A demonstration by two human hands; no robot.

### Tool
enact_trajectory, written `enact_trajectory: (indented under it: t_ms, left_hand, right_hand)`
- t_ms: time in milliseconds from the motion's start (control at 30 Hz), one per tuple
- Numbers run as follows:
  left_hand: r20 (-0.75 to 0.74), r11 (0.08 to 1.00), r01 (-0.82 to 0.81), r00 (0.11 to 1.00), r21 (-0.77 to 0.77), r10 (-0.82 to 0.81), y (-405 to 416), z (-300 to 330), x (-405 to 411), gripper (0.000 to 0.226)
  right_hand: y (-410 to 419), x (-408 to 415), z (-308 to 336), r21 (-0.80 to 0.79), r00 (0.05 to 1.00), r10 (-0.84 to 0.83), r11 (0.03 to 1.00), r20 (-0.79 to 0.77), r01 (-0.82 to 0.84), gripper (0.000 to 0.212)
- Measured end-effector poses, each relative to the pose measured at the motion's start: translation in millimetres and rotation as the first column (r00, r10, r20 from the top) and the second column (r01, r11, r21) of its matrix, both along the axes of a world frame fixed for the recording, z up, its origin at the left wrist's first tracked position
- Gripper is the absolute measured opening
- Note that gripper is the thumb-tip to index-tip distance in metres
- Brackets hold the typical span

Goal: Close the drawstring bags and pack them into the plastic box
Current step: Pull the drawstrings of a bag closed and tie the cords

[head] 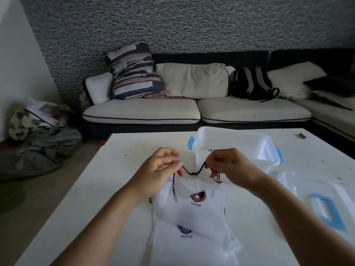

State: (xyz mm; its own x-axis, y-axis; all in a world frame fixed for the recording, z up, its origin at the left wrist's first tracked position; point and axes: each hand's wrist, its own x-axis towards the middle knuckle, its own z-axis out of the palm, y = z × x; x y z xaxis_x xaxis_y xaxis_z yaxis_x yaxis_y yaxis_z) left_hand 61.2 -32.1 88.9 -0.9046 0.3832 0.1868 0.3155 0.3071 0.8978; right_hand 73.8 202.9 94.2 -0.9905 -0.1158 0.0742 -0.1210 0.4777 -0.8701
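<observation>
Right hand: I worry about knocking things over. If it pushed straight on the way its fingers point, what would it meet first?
Probably the left hand, since the right hand points its fingers across at it along the dark drawstring; depth unclear.

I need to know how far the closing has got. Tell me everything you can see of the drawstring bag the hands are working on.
The upper drawstring bag is white, thin and slightly sheer, printed with a small brown cartoon figure above dark lettering. It lies flat on the white table, overlapping a second white bag nearer the person. Its mouth faces the plastic box. A dark cord runs along the mouth; the left hand and right hand each pinch it.
</observation>
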Motion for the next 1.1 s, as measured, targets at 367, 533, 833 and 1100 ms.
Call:
enact_trajectory:
  t_ms: [367,533,833,1100]
  left_hand:
    - [0.335,0.871,-0.045,0.932,0.489,-0.140,25,12,17,0.029]
    - [0.201,0.943,0.010,0.976,0.332,-0.081,28,11,20,0.035]
    - [0.150,0.965,0.060,0.984,0.254,-0.101,26,10,20,0.019]
    - [0.278,0.921,0.058,0.944,0.385,-0.176,29,11,23,0.021]
  right_hand:
    - [-27,12,16,-0.151,0.994,-0.041,0.988,-0.098,0.026,0.034]
    - [-20,15,22,0.083,0.967,0.130,0.990,-0.219,-0.114,0.020]
    - [-27,18,19,-0.156,0.976,-0.045,0.988,-0.213,0.011,0.008]
    - [-36,9,8,-0.691,0.940,0.037,0.688,0.339,0.222,0.018]
